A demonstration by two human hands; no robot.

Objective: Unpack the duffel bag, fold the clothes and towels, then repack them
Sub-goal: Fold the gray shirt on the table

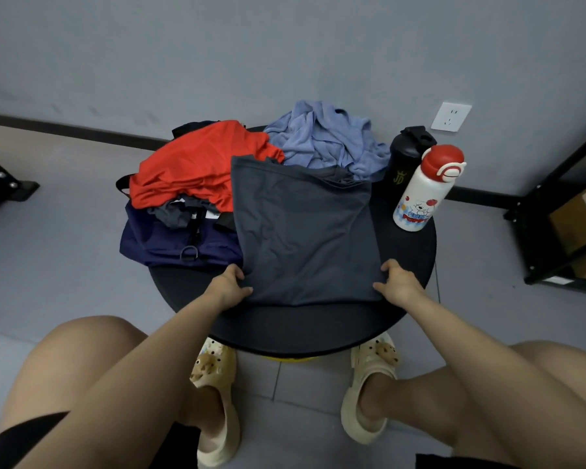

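A dark grey shirt [301,228] lies flat, folded lengthwise, on the round black table [305,330]. My left hand [229,287] pinches its near left corner and my right hand [398,282] pinches its near right corner. The navy duffel bag [170,240] sits open at the table's left edge. A red garment [197,164] is heaped over the bag. A crumpled light blue towel [325,137] lies at the back of the table, beyond the grey shirt.
A white bottle with a red cap [423,191] and a black bottle [405,154] stand at the table's right edge. A black metal shelf [562,211] with cardboard boxes is at the right. My knees and sandalled feet are under the table's near side.
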